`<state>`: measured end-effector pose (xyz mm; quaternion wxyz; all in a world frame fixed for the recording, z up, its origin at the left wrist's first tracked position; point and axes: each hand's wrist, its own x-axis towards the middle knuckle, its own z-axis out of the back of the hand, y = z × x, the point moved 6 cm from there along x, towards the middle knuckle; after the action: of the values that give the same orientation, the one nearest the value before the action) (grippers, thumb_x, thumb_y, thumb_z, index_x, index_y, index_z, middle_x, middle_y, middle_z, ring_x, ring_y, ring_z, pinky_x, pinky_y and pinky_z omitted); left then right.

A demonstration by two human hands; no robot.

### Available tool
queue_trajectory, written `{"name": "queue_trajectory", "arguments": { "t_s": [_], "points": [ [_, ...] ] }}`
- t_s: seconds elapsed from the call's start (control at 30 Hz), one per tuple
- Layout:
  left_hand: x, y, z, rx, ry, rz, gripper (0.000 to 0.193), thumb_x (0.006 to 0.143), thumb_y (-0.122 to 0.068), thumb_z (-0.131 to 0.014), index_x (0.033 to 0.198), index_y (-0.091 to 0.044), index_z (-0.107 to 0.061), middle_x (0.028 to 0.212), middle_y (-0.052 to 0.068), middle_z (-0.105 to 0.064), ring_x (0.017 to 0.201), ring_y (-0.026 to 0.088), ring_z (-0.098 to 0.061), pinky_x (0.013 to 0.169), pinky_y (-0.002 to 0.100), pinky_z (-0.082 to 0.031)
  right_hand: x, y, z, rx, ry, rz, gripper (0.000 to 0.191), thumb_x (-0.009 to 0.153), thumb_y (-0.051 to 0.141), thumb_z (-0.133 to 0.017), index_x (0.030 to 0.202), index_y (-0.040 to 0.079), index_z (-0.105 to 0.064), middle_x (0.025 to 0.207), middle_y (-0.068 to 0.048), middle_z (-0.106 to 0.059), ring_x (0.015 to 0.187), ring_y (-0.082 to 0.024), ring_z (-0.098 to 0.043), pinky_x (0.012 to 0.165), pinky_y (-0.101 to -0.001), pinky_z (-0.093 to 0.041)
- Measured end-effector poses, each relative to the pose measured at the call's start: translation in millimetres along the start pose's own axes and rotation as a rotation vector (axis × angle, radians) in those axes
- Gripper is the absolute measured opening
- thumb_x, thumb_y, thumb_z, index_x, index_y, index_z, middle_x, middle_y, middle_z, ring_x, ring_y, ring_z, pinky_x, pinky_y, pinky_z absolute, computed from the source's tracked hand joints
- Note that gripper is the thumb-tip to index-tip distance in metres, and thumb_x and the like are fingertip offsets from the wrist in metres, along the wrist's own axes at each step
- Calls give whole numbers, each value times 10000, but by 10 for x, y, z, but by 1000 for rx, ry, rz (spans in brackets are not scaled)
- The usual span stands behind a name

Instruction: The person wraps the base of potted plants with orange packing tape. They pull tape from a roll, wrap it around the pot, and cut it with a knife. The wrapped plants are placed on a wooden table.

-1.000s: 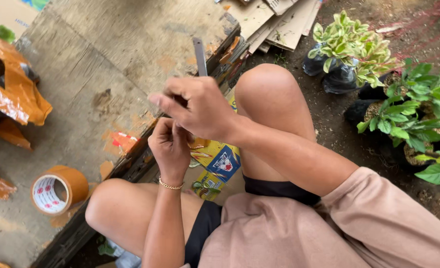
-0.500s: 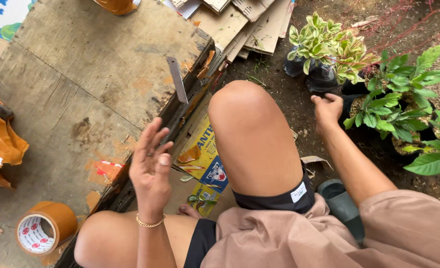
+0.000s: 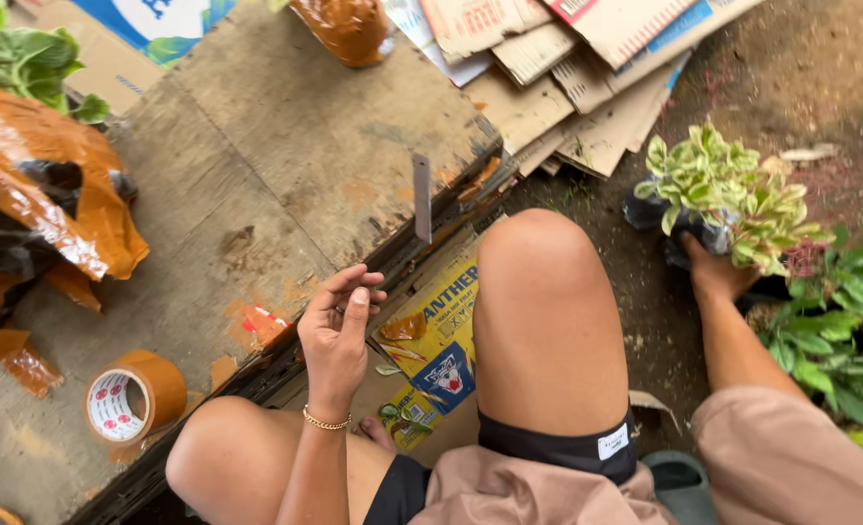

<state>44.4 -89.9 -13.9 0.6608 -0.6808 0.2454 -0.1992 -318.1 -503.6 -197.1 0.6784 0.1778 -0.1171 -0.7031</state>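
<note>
Hands work apart in what we see: the left hand [image 3: 339, 326] hovers at the edge of the worn wooden board [image 3: 256, 185], its fingers loosely curled with the thumb laid against them. We cannot tell whether anything small is pinched there; nothing shows between the fingertips. A gold bracelet [image 3: 324, 421] sits on that wrist.

We find the right hand [image 3: 718, 277] stretched out to the side, closed around the black bag at the base of a small variegated plant [image 3: 728, 194] that stands on the bare soil. The grip is low, at the pot and not the leaves, which we judge spares the foliage. Darker green plants [image 3: 840, 321] crowd just beside it.

We notice a thin grey blade [image 3: 422, 196] standing upright, stuck into the board's edge near the raised knee [image 3: 538, 262], likely parked there to stay within reach of either hand. A roll of brown tape [image 3: 135, 399] lies on the board near the other knee, and crumpled brown-taped wrapping [image 3: 57, 194] rests at the far left. Flattened cardboard [image 3: 567, 78] is stacked beyond the board, and a yellow and blue printed box [image 3: 436, 340] lies under the legs
</note>
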Motion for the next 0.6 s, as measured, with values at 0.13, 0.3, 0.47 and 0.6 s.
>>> {"name": "queue_trajectory", "arguments": {
  "t_s": [0.13,0.3,0.47,0.6],
  "points": [
    [-3,-14,34,-17,-31,-18,262,1034,-68,-600,1280,15,-639,1152,109,-733,960,132,-685,864,274,-573,25,48,118,71,-26,27,1236,821,854,-695,1606,4,-261,1623,-334,-206,1458,-475,-143,1171,-514,-36],
    [-94,-50,95,-14,-41,-30,247,1035,-80,-604,1258,15,-652,1119,97,-737,941,116,-677,851,258,-565,-37,32,145,112,28,-79,1290,721,807,-678,1624,8,-219,1684,-259,-203,1555,-403,-127,1283,-457,-47],
    [-128,-157,206,-123,-62,-40,238,1039,-79,-604,1252,17,-653,1103,84,-726,938,104,-667,861,253,-568,-64,146,286,10,11,-55,1133,890,776,-547,1664,34,-179,1744,-214,-132,1608,-399,-17,1280,-581,69],
    [-148,-281,311,-128,-73,-64,225,1045,-81,-596,1237,17,-657,1091,78,-728,935,103,-669,858,250,-571,75,149,656,48,-80,3,1105,922,776,-531,1645,17,-182,1710,-230,-137,1558,-405,-37,1244,-567,29]
  ]
}}
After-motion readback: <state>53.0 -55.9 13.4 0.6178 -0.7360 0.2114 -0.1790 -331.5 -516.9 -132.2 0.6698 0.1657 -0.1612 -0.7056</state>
